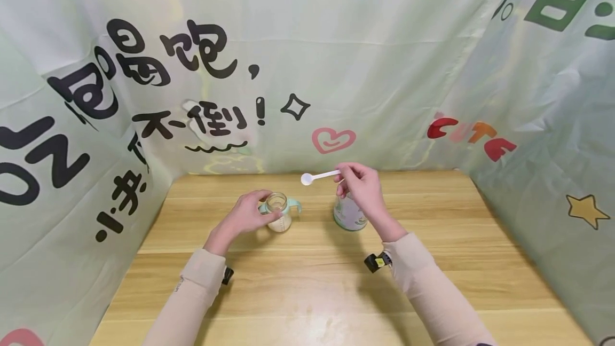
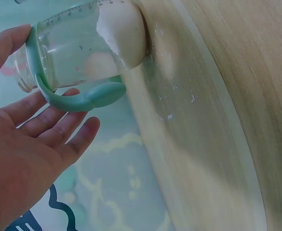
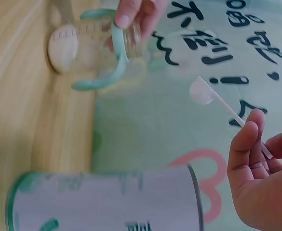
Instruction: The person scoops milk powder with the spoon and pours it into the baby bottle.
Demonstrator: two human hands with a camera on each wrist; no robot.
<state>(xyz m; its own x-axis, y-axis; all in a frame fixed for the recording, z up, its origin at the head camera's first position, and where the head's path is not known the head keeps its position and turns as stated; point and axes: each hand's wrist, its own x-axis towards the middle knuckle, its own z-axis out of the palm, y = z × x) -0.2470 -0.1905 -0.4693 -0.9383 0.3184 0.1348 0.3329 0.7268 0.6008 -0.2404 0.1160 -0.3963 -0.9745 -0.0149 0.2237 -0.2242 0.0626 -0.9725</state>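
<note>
A clear baby bottle (image 1: pixel 280 223) with a pale green two-handled collar stands uncapped on the table. White powder (image 2: pixel 125 34) fills its lower part, and measuring marks run up its side. My left hand (image 1: pixel 247 212) grips the bottle near its neck, thumb on the collar and fingers round the far side. My right hand (image 1: pixel 363 190) pinches a white measuring scoop (image 3: pixel 202 91) by the end of its long handle. The scoop's round bowl points left, raised between bottle and can. Below the right hand stands a white can (image 1: pixel 349 217) with green trim, its top hidden by that hand.
Small white crumbs (image 2: pixel 170 117) of powder lie on the wooden table (image 1: pixel 298 287) beside the bottle. A printed cloth backdrop (image 1: pixel 384 79) encloses the table at the back and both sides, hanging close behind the bottle and can.
</note>
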